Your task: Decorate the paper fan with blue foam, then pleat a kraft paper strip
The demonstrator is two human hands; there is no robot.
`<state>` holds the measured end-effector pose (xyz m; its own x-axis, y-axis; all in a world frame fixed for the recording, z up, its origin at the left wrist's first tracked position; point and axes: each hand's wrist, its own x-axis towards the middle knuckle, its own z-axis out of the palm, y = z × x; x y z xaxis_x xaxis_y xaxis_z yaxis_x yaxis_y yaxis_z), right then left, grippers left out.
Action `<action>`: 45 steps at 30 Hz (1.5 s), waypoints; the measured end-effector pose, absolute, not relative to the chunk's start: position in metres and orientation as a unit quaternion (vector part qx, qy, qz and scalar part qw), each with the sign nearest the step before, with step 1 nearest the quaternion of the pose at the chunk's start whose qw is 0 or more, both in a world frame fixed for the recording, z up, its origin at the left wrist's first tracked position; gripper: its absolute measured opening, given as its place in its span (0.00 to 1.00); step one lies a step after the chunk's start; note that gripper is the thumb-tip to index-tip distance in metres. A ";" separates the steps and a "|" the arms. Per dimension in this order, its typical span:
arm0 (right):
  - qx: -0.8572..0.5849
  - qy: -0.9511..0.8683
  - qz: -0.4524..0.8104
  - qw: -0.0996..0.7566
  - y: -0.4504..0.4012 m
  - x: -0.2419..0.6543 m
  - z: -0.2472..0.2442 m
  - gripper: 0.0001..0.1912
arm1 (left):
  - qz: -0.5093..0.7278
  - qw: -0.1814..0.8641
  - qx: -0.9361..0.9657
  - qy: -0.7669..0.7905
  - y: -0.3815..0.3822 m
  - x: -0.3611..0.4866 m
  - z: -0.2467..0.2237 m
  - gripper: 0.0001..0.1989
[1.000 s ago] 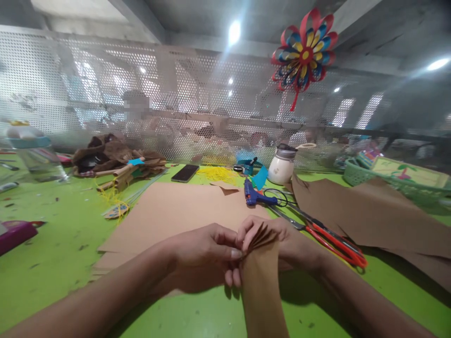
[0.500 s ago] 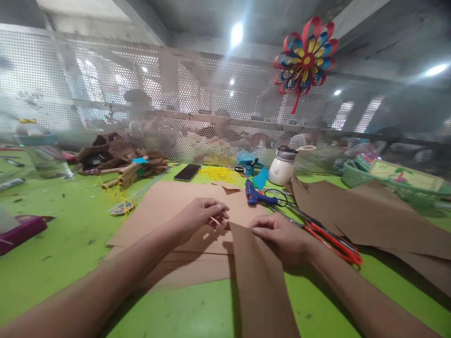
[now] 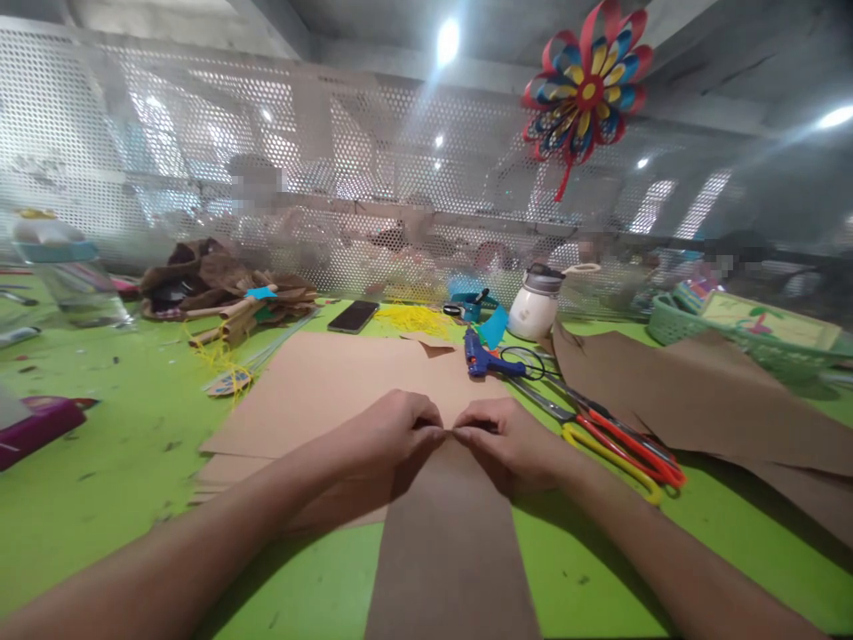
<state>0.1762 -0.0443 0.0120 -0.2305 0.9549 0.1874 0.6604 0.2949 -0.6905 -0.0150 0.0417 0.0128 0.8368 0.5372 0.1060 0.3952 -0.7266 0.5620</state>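
Pinching the far edge of a brown paper strip (image 3: 453, 542) with the left hand (image 3: 400, 428) and the right hand (image 3: 512, 437), with both thumbs closed against curled fingers and fingertips nearly meeting at the middle of that edge. Extending from there toward the wearer's body, over the green tabletop (image 3: 586, 596) and out of view at the bottom. Overlapping the near right part of a stack of tan kraft-paper sheets (image 3: 320, 387), spread beneath and beyond the left hand.

Seeing just past the right hand a blue hot-glue gun (image 3: 490, 363), and beside that forearm red-handled scissors (image 3: 593, 427) and yellow-handled scissors (image 3: 613, 458), lying close together. Noting on the right some darker brown paper sheets (image 3: 666, 387), reaching near a green basket (image 3: 670, 333) with a picture card (image 3: 766, 322) inside.

Showing farther back, from left to right: a clear bottle (image 3: 73, 293), crumpled brown paper (image 3: 190, 271), rolled paper tubes (image 3: 236, 322), a black smartphone (image 3: 354, 316), yellow strands (image 3: 417, 319) and a white bottle (image 3: 533, 311) with a grey lid. Glimpsing at the left edge a purple object (image 3: 46, 429), cut off and hard to identify. Ending at a perforated panel (image 3: 373, 147), with a red, blue and yellow looped flower (image 3: 590, 92) high on the right.
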 end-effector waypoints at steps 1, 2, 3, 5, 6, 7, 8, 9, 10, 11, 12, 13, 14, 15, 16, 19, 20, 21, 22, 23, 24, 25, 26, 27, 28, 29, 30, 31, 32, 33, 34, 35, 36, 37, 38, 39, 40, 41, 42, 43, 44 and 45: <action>-0.545 -0.743 0.240 0.305 -0.045 0.178 0.012 0.09 | 0.137 0.261 0.920 0.257 0.042 -0.015 0.015 0.11; -0.545 -0.742 0.238 0.309 -0.045 0.180 0.011 0.09 | 0.140 0.254 0.921 0.261 0.042 -0.015 0.017 0.10; -0.545 -0.741 0.235 0.314 -0.045 0.182 0.011 0.08 | 0.142 0.248 0.921 0.266 0.042 -0.015 0.019 0.10; -0.545 -0.739 0.227 0.325 -0.045 0.185 0.010 0.07 | 0.140 0.236 0.923 0.270 0.041 -0.015 0.023 0.10; -0.546 -0.739 0.220 0.328 -0.045 0.186 0.010 0.06 | 0.137 0.230 0.926 0.268 0.041 -0.015 0.025 0.10; -0.548 -0.739 0.211 0.330 -0.045 0.186 0.009 0.06 | 0.134 0.223 0.929 0.265 0.041 -0.015 0.026 0.10; -0.549 -0.741 0.202 0.330 -0.044 0.185 0.008 0.06 | 0.130 0.216 0.932 0.261 0.041 -0.015 0.027 0.11; -0.550 -0.743 0.195 0.327 -0.044 0.185 0.007 0.06 | 0.125 0.209 0.935 0.258 0.041 -0.016 0.027 0.11; -0.551 -0.745 0.191 0.324 -0.043 0.184 0.006 0.06 | 0.117 0.202 0.938 0.256 0.041 -0.016 0.028 0.11; -0.552 -0.746 0.189 0.321 -0.043 0.183 0.005 0.06 | 0.108 0.194 0.941 0.254 0.042 -0.016 0.028 0.11; -0.553 -0.747 0.187 0.318 -0.042 0.182 0.004 0.06 | 0.099 0.186 0.944 0.253 0.042 -0.016 0.028 0.12; -0.553 -0.749 0.186 0.314 -0.041 0.182 0.002 0.06 | 0.089 0.178 0.947 0.252 0.043 -0.016 0.028 0.11; -0.553 -0.751 0.183 0.311 -0.041 0.181 0.001 0.06 | 0.082 0.172 0.949 0.250 0.043 -0.017 0.028 0.11; -0.554 -0.752 0.179 0.309 -0.040 0.181 0.000 0.06 | 0.078 0.168 0.950 0.251 0.044 -0.017 0.027 0.11; -0.554 -0.754 0.176 0.307 -0.040 0.181 -0.001 0.06 | 0.076 0.166 0.950 0.254 0.044 -0.017 0.027 0.11; -0.556 -0.753 0.172 0.307 -0.040 0.182 -0.001 0.06 | 0.078 0.169 0.945 0.269 0.045 -0.017 0.024 0.11; -0.555 -0.754 0.172 0.306 -0.041 0.182 0.000 0.06 | 0.079 0.170 0.944 0.272 0.046 -0.017 0.023 0.11; -0.555 -0.755 0.171 0.305 -0.041 0.182 0.000 0.06 | 0.080 0.172 0.943 0.274 0.046 -0.017 0.022 0.11; -0.554 -0.757 0.170 0.302 -0.041 0.183 0.001 0.05 | 0.082 0.174 0.942 0.275 0.046 -0.017 0.021 0.11; -0.554 -0.758 0.169 0.301 -0.041 0.183 0.001 0.05 | 0.083 0.177 0.941 0.276 0.047 -0.017 0.021 0.11; -0.554 -0.759 0.167 0.299 -0.041 0.183 0.001 0.05 | 0.084 0.181 0.940 0.277 0.047 -0.017 0.020 0.11; -0.553 -0.760 0.165 0.299 -0.041 0.183 0.000 0.04 | 0.085 0.184 0.939 0.278 0.048 -0.017 0.019 0.10; -0.552 -0.760 0.166 0.299 -0.040 0.183 -0.001 0.05 | 0.086 0.187 0.938 0.279 0.048 -0.017 0.018 0.10; -0.551 -0.761 0.167 0.301 -0.040 0.183 -0.002 0.05 | 0.087 0.189 0.937 0.281 0.048 -0.017 0.018 0.10; -0.548 -0.761 0.169 0.303 -0.039 0.183 -0.003 0.05 | 0.087 0.190 0.936 0.283 0.049 -0.017 0.017 0.09; -0.545 -0.762 0.171 0.307 -0.039 0.183 -0.004 0.05 | 0.089 0.192 0.935 0.286 0.049 -0.017 0.016 0.09; -0.542 -0.762 0.173 0.309 -0.039 0.184 -0.005 0.05 | 0.090 0.194 0.933 0.290 0.050 -0.017 0.016 0.09; -0.540 -0.762 0.173 0.312 -0.039 0.184 -0.005 0.06 | 0.090 0.196 0.931 0.293 0.050 -0.017 0.016 0.09; -0.540 -0.762 0.172 0.314 -0.039 0.184 -0.005 0.06 | 0.091 0.199 0.930 0.295 0.050 -0.017 0.015 0.08; -0.539 -0.762 0.170 0.315 -0.039 0.185 -0.005 0.06 | 0.090 0.203 0.929 0.296 0.051 -0.017 0.015 0.08; -0.540 -0.762 0.169 0.315 -0.039 0.185 -0.005 0.06 | 0.089 0.207 0.928 0.297 0.051 -0.017 0.016 0.08; -0.540 -0.762 0.169 0.313 -0.039 0.185 -0.005 0.06 | 0.088 0.212 0.927 0.297 0.051 -0.017 0.016 0.08; -0.541 -0.763 0.173 0.309 -0.038 0.185 -0.004 0.06 | 0.087 0.216 0.926 0.296 0.050 -0.017 0.016 0.08; -0.541 -0.764 0.179 0.303 -0.037 0.185 -0.003 0.07 | 0.086 0.219 0.926 0.295 0.050 -0.017 0.017 0.08; -0.541 -0.765 0.186 0.297 -0.036 0.186 -0.002 0.07 | 0.085 0.222 0.926 0.294 0.050 -0.017 0.017 0.08; -0.541 -0.765 0.194 0.290 -0.035 0.186 -0.001 0.07 | 0.084 0.223 0.926 0.293 0.050 -0.018 0.018 0.08; -0.541 -0.765 0.202 0.284 -0.035 0.186 0.000 0.07 | 0.083 0.224 0.926 0.292 0.049 -0.018 0.018 0.08; -0.540 -0.766 0.209 0.280 -0.034 0.186 0.001 0.07 | 0.082 0.225 0.927 0.290 0.049 -0.018 0.018 0.07; -0.538 -0.766 0.214 0.278 -0.033 0.186 0.002 0.07 | 0.081 0.225 0.927 0.289 0.049 -0.018 0.018 0.08; -0.537 -0.767 0.219 0.275 -0.032 0.186 0.003 0.07 | 0.081 0.224 0.927 0.288 0.049 -0.018 0.018 0.08; -0.534 -0.768 0.224 0.273 -0.032 0.187 0.003 0.07 | 0.082 0.224 0.928 0.288 0.049 -0.018 0.018 0.08; -0.532 -0.769 0.228 0.271 -0.032 0.187 0.004 0.07 | 0.082 0.223 0.928 0.288 0.049 -0.018 0.018 0.08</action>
